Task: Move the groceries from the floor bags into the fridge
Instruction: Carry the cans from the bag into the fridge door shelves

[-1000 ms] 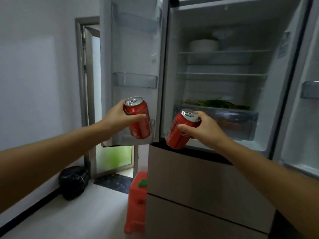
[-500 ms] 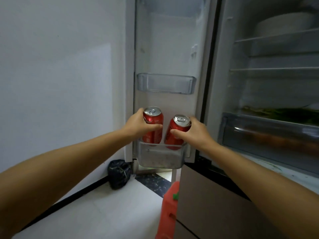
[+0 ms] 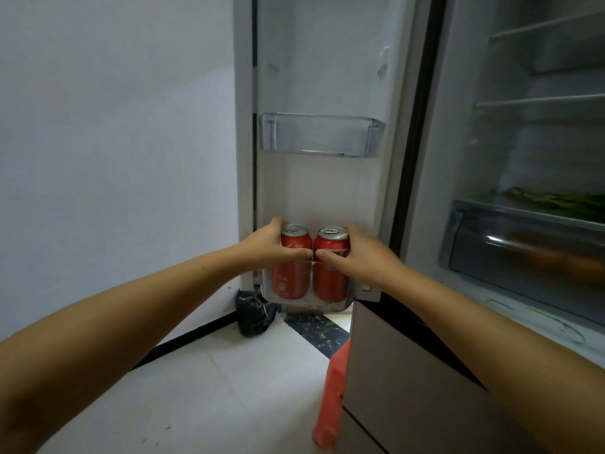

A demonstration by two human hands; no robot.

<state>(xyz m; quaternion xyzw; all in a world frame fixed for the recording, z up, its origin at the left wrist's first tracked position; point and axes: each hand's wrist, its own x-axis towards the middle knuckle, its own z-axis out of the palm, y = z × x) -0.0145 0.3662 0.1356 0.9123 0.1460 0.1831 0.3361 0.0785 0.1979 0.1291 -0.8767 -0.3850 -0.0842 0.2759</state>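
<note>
Two red soda cans stand upright side by side in the bottom clear bin of the open left fridge door. My left hand grips the left can near its top. My right hand grips the right can the same way, thumb across its front. Both can bases sit low in the bin, behind its clear wall.
An empty clear door bin hangs above the cans. The fridge interior at right has wire-edged shelves and a crisper drawer with greens above it. On the floor lie a black bag and a red stool.
Both hands carried the cans from in front of the fridge to the left door and lowered them into the bottom bin. The view moved closer to the door.
</note>
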